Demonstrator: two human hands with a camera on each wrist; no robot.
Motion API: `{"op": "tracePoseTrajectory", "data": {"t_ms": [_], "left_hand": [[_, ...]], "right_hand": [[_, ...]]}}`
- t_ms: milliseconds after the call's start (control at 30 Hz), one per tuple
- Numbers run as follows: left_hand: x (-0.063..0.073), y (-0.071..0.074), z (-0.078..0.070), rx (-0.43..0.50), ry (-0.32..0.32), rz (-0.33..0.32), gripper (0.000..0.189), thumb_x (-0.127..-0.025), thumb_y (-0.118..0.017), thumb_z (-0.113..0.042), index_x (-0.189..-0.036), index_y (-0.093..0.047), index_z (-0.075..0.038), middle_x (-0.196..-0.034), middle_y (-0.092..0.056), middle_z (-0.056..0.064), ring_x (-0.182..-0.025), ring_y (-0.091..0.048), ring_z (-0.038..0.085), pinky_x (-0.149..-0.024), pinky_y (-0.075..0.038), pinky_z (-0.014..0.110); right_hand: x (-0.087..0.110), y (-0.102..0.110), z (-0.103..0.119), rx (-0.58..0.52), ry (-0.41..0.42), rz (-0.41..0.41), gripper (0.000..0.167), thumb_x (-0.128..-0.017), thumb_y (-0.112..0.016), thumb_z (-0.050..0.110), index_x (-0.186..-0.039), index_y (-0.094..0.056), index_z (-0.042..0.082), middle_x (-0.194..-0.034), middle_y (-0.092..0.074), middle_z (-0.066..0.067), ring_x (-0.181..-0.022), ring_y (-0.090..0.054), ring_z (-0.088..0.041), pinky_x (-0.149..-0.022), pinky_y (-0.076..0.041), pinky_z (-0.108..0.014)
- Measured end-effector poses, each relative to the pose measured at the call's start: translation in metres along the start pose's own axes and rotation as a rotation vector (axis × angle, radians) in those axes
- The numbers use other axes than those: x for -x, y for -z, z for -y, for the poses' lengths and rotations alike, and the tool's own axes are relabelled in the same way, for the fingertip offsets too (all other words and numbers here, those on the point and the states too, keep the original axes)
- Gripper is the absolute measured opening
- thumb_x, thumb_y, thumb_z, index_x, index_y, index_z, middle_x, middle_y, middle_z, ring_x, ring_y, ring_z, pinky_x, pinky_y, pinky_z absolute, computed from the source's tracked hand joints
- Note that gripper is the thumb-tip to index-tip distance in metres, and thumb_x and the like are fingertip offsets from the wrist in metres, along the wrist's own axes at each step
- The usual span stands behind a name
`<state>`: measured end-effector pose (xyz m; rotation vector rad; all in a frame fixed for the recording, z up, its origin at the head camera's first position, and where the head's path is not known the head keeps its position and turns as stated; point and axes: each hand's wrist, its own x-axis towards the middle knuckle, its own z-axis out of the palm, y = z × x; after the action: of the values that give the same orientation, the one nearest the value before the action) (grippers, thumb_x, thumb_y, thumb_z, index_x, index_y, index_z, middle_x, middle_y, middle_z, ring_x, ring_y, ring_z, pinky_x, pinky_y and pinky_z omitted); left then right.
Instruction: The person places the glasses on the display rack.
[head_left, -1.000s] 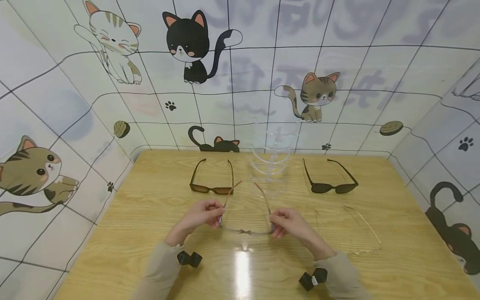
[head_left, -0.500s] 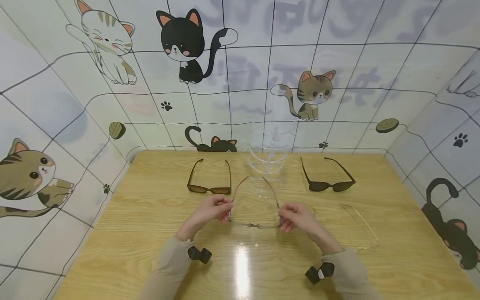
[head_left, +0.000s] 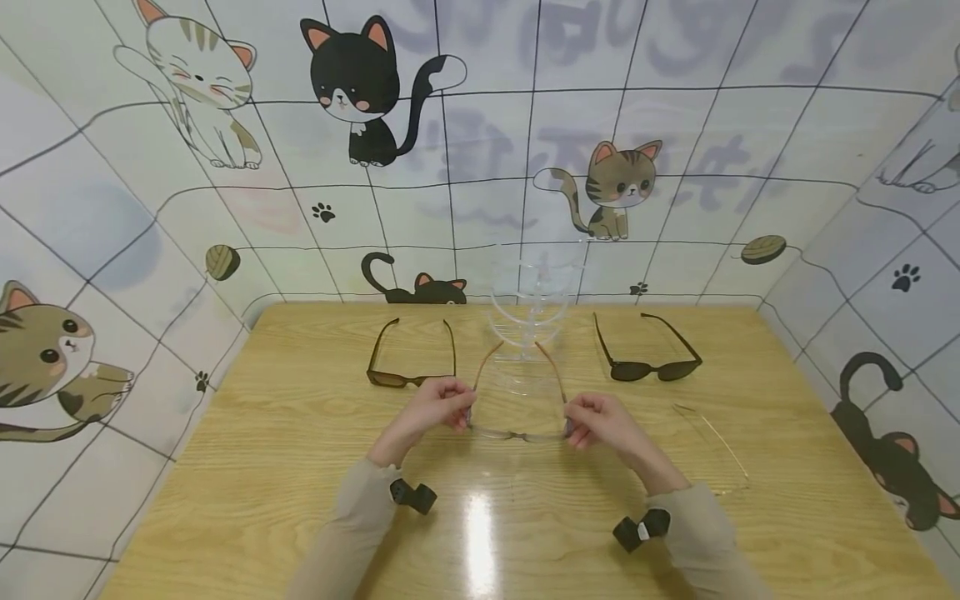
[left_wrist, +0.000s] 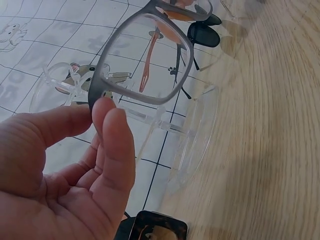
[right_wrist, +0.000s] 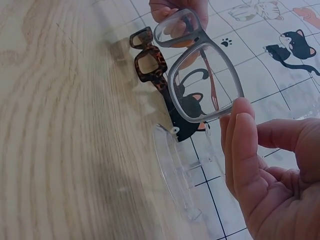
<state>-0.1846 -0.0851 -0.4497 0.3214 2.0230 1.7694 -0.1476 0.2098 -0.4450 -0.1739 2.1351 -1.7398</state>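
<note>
A pair of grey-framed eyeglasses [head_left: 517, 436] with orange-brown temples is held above the table in front of me, temples pointing away. My left hand [head_left: 431, 408] pinches its left side near the hinge between thumb and fingers. On the opposite side, my right hand [head_left: 603, 421] pinches the other hinge area the same way. Just beyond the temple tips stands a clear tiered display rack [right_wrist: 167, 162] with curved arms. In the head view the temple ends overlap its lower part; whether they touch it I cannot tell.
Tortoiseshell sunglasses [right_wrist: 150, 64] lie to the rack's left, partly behind my left hand in the head view. Black sunglasses [head_left: 633, 372] lie to its right. Thin gold-rimmed glasses [head_left: 727, 447] rest near my right forearm. A cat-print wall covering [head_left: 480, 208] encloses the wooden table [head_left: 262, 467].
Both hands have carried the grey eyeglasses forward, away from me and closer to the clear rack. The head view has shifted slightly. The other glasses stay where they were.
</note>
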Motion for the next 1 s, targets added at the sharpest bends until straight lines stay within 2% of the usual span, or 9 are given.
{"op": "tracePoseTrajectory", "data": {"t_ms": [100, 333, 467, 567, 867, 1000], "left_hand": [[-0.004, -0.002, -0.001, -0.003, 0.013, -0.018, 0.03, -0.095, -0.056, -0.012, -0.105, -0.055, 0.015, -0.067, -0.058, 0.003, -0.056, -0.058, 0.012, -0.062, -0.057, 0.038], [-0.014, -0.004, -0.006, 0.014, 0.022, -0.081, 0.029, -0.094, -0.056, -0.011, -0.107, -0.056, 0.015, -0.065, -0.058, 0.003, -0.053, -0.057, 0.011, -0.058, -0.057, 0.035], [-0.019, -0.005, -0.009, 0.001, 0.031, -0.124, 0.027, -0.094, -0.056, -0.01, -0.106, -0.058, 0.014, -0.065, -0.058, 0.004, -0.052, -0.057, 0.011, -0.063, -0.057, 0.042], [-0.023, -0.006, -0.01, -0.013, 0.042, -0.152, 0.026, -0.094, -0.056, -0.011, -0.106, -0.058, 0.013, -0.066, -0.057, 0.004, -0.053, -0.057, 0.011, -0.066, -0.057, 0.046], [-0.034, -0.007, -0.013, 0.005, 0.077, -0.228, 0.028, -0.093, -0.057, -0.012, -0.109, -0.059, 0.01, -0.068, -0.057, 0.005, -0.054, -0.056, 0.012, -0.063, -0.057, 0.037], [-0.04, -0.008, -0.015, 0.019, 0.064, -0.251, 0.026, -0.094, -0.056, -0.011, -0.108, -0.059, 0.011, -0.067, -0.057, 0.005, -0.053, -0.056, 0.011, -0.06, -0.056, 0.032]], "right_hand": [[-0.003, 0.003, 0.001, 0.017, -0.015, -0.02, 0.025, -0.097, -0.049, 0.012, -0.093, -0.054, -0.012, -0.069, -0.061, -0.004, -0.058, -0.062, -0.013, -0.055, -0.055, -0.026], [-0.014, 0.01, 0.007, 0.055, -0.036, -0.076, 0.026, -0.097, -0.049, 0.012, -0.09, -0.054, -0.012, -0.07, -0.062, -0.005, -0.058, -0.062, -0.015, -0.056, -0.056, -0.03], [-0.02, 0.015, 0.012, 0.063, -0.035, -0.098, 0.024, -0.097, -0.049, 0.012, -0.088, -0.056, -0.009, -0.068, -0.061, -0.004, -0.058, -0.063, -0.014, -0.058, -0.057, -0.034], [-0.022, 0.016, 0.019, 0.055, -0.043, -0.111, 0.02, -0.097, -0.049, 0.01, -0.086, -0.058, -0.005, -0.066, -0.06, -0.004, -0.057, -0.062, -0.012, -0.057, -0.057, -0.032], [-0.035, 0.023, 0.021, 0.068, -0.049, -0.155, 0.02, -0.097, -0.049, 0.011, -0.088, -0.057, -0.004, -0.067, -0.061, -0.005, -0.058, -0.063, -0.013, -0.059, -0.057, -0.033], [-0.04, 0.026, 0.022, 0.083, -0.074, -0.167, 0.023, -0.098, -0.049, 0.014, -0.092, -0.056, -0.007, -0.069, -0.061, -0.005, -0.062, -0.065, -0.018, -0.061, -0.057, -0.034]]}}
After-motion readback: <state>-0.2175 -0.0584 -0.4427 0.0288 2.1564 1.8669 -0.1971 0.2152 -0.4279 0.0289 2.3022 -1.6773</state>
